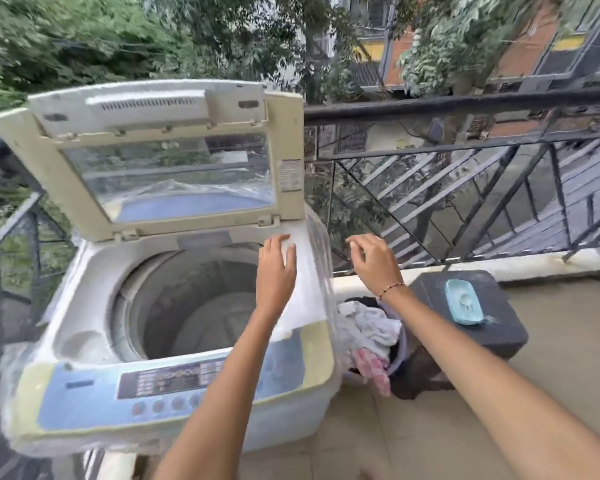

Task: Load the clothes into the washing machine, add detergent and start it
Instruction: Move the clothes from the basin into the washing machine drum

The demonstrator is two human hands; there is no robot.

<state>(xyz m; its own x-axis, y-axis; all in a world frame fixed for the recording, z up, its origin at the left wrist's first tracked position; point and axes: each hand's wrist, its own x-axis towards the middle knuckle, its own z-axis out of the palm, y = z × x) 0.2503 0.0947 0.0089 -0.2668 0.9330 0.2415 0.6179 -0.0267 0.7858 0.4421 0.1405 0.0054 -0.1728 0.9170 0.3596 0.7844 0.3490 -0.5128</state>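
Two forearms reach from the near edge across the control panel (174, 375) of the washing machine (94, 268), a top-loader wrapped in clear plastic film. Just right of the machine, on the balcony floor, stands the basket (400, 355) with the clothes (368, 334) heaped in it: white, pink-checked and dark pieces, none yet loaded. They appear soft, limp and light. A judged grip is a loose handful bunched from the top of the heap, since trailing ends may snag on the rim. Beyond the panel the drum (194, 306) shows bare. The left hand (276, 268) lies flat on the machine's right deck, fingers straight, holding nothing. The right hand (373, 261) hovers past the machine's right edge, above the basket, fingers loosely curled and empty. A dark box (499, 327) beside the basket carries a blue soap dish (463, 301); no detergent container can be made out. The lid (167, 161) stands raised behind the drum, and the railing (465, 102) closes the view.
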